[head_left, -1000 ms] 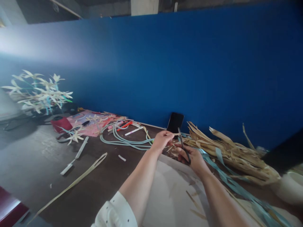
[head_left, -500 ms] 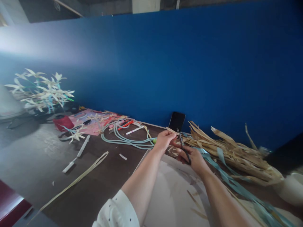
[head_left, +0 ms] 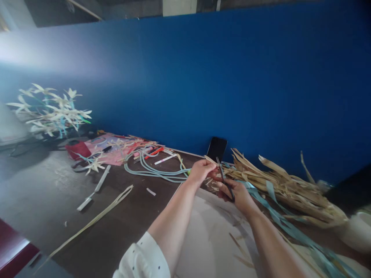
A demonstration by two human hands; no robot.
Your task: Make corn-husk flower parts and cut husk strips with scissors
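Note:
My left hand (head_left: 201,171) is closed in a pinch on a small pale piece of dried husk (head_left: 210,159), whose tip points up and left past the fingers. Black scissors (head_left: 225,182) are in my right hand (head_left: 238,195), fingers wrapped round the handles. Their slim blades point up beside the left fingertips, slightly apart at the tip. Both hands are close together above the near edge of a white board (head_left: 203,227). Small pale trimmings (head_left: 213,185) lie beneath and around the fingers. Whether the blades touch the husk I cannot tell.
A bundle of dry husks (head_left: 278,181) and blue-green ribbons (head_left: 278,216) lie to the right. A phone (head_left: 217,148) leans on the blue partition (head_left: 185,85). Pale green cord (head_left: 150,173), a pink sheet (head_left: 116,157), a husk strand (head_left: 98,218) and husk flowers (head_left: 58,108) are left.
Hardly anything differs. Both hands have shifted very slightly, and the husk piece stays in the left fingers with the scissors beside it.

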